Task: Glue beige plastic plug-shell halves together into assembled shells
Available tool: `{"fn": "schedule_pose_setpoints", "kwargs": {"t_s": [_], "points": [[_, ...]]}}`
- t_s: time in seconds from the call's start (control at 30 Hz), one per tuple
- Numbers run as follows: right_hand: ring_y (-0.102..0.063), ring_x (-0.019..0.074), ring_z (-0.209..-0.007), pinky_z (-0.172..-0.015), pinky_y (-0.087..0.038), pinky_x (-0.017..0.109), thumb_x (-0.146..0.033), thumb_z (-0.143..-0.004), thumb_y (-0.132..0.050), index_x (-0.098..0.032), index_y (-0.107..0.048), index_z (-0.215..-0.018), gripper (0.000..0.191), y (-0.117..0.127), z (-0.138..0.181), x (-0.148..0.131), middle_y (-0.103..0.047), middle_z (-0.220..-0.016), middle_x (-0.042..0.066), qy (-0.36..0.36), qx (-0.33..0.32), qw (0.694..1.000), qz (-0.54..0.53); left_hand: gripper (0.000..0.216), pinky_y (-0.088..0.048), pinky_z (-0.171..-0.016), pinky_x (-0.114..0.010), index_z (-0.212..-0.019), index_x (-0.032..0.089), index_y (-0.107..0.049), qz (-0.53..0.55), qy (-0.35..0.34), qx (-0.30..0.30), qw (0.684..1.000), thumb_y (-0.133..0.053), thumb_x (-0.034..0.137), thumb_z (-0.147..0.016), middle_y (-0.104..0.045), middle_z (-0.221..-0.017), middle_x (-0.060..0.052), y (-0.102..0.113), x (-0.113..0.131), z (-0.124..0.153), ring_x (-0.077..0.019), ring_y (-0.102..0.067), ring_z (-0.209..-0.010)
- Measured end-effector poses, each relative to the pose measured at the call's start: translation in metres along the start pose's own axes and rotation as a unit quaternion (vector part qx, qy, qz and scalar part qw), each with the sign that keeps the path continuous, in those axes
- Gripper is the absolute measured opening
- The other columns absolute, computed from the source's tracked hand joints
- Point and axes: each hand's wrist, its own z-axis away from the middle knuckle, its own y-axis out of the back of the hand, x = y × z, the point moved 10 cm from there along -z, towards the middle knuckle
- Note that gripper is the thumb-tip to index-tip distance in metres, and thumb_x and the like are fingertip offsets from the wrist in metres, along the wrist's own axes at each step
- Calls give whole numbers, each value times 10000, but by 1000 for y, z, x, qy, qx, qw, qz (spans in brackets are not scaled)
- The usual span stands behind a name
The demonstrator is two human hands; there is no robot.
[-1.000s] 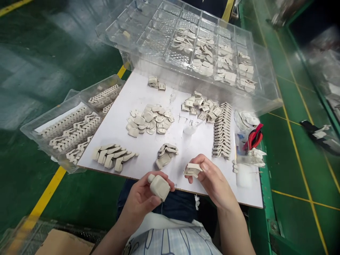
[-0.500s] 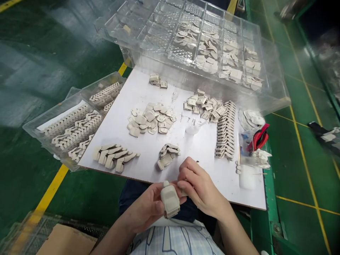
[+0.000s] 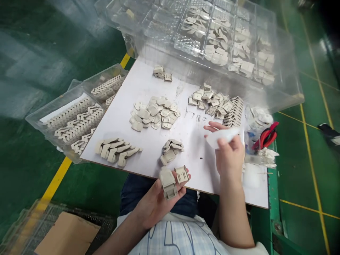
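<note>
My left hand (image 3: pixel 156 205) is closed around a beige plastic part (image 3: pixel 168 179) with a rounded cover and a boxy lower end. A flat slotted beige plate (image 3: pixel 182 174) rests on the fingertips of the same hand, beside that part. Above the right half of the board, my right hand (image 3: pixel 230 152) grips a small translucent white squeeze bottle (image 3: pixel 221 137), tilted nearly sideways and slightly blurred. Just past my left hand lies a small cluster of beige clips (image 3: pixel 171 150).
On the white board (image 3: pixel 202 184) are a heap of beige covers (image 3: pixel 155 113), a heap of slotted plates (image 3: pixel 209 99), a row of bent parts (image 3: pixel 118 150) and a stacked row (image 3: pixel 235 111). Clear trays (image 3: pixel 63 117) flank it. Red-handled pliers (image 3: pixel 267 136) lie at the right.
My right hand has left my left hand, moved up and right, and picked the squeeze bottle off the board. The slotted plate now shows on my left fingertips. The camera view has shifted slightly.
</note>
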Motion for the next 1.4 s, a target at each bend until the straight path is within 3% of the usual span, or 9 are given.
{"fn": "schedule_pose_setpoints", "kwargs": {"t_s": [0.07,0.17,0.33,0.5,0.67,0.9,1.17,1.4], "points": [[-606,175,-685,-575,-456,289,-416,-819,-761,-284,-639,-969,234,9,14,-1,-672,-819,-3,-26,2,995,-101,461,-241,-1230,-466,-1017,306,-825,-1,10,10,1000,-837,621,-681,-669,-1408,-39,2,-3,0,-359,-301,-1545],[-406,116,-500,-464,-327,239,-450,-761,-819,-263,-672,-916,284,17,25,0,-498,-587,-61,-54,21,986,-157,426,-234,-1227,-449,-1032,343,-816,-8,12,7,1000,-800,633,-720,-647,-1439,5,1,-3,0,-330,-294,-1553],[-332,107,-533,-462,-267,249,-650,-769,-752,-215,-600,-719,463,2,28,2,-385,-629,-51,-78,47,982,-167,426,-290,-1189,-413,-1006,320,-817,-15,11,14,1000,-799,634,-719,-668,-1410,1,-3,0,-1,-316,-332,-1538],[-344,129,-560,-513,-237,294,-526,-840,-723,-215,-432,-577,500,-3,32,-26,-290,-588,-51,43,61,996,-57,410,-393,-1072,-352,-978,296,-814,2,11,28,1000,-815,612,-717,-685,-1383,-8,-2,-1,0,-313,-400,-1498],[-340,144,-573,-566,-251,335,-473,-927,-633,-219,-376,-547,524,-10,41,-35,-266,-564,-43,117,5,991,59,409,-429,-1003,-334,-985,285,-818,-4,5,52,999,-806,605,-732,-673,-1400,-29,3,-1,1,-313,-450,-1461],[-337,138,-602,-571,-242,332,-356,-973,-586,-205,-396,-595,450,-22,45,-32,-313,-579,-33,123,-40,989,70,427,-378,-1065,-349,-1017,321,-816,-40,7,21,999,-739,659,-767,-673,-1397,5,-4,2,1,-288,-430,-1477],[-343,141,-625,-583,-247,332,-324,-985,-576,-205,-396,-616,427,-23,45,-32,-324,-599,-27,120,-49,990,63,406,-264,-1165,-419,-1040,326,-803,-32,7,-10,999,-708,646,-809,-609,-1486,1,-4,-1,-1,-319,-311,-1538],[-340,144,-606,-582,-245,335,-372,-974,-584,-214,-389,-597,453,-21,44,-29,-319,-586,-31,109,-34,991,66,419,-282,-1161,-422,-997,301,-812,-22,9,12,1000,-768,640,-755,-620,-1471,-27,-6,0,0,-339,-298,-1540]]}}
